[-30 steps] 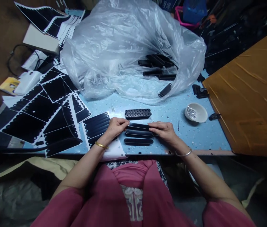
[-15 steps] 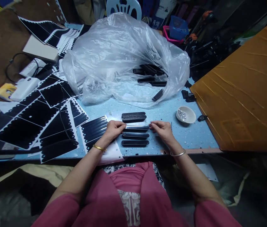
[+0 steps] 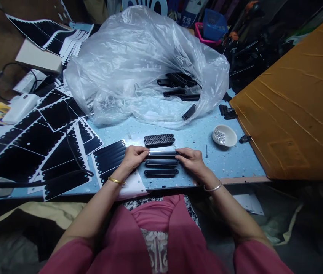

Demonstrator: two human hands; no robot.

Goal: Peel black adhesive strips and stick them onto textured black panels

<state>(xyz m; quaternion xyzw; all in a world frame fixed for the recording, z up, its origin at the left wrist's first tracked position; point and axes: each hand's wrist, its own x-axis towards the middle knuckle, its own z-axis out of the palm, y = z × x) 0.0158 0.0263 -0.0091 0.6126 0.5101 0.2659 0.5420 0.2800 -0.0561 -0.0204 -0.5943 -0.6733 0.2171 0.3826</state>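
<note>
A glossy black strip (image 3: 163, 153) lies level between my hands, in front of me. My left hand (image 3: 133, 159) pinches its left end between thumb and finger. At the right end, the closed fingers of my right hand (image 3: 192, 160) hold the strip too. What lies under the strip is mostly hidden. Just nearer to me, two black rounded bars sit one below the other, an upper bar (image 3: 161, 163) and a lower bar (image 3: 161, 173). Beyond the strip are black bars with a lattice pattern (image 3: 159, 140). Left of my left hand is a sheet of black strip stickers (image 3: 110, 158).
A large clear plastic bag (image 3: 127, 61) with several black bars stands at the back. On the right are a white bowl (image 3: 231, 137) of small metal parts, a thin dark tool (image 3: 207, 151) and a brown carton (image 3: 293, 114). More sticker sheets (image 3: 21, 156) cover the left.
My right hand has moved slightly left and closed on the strip's right end. The thin tool on the table now shows fully. The whole view has shifted a little.
</note>
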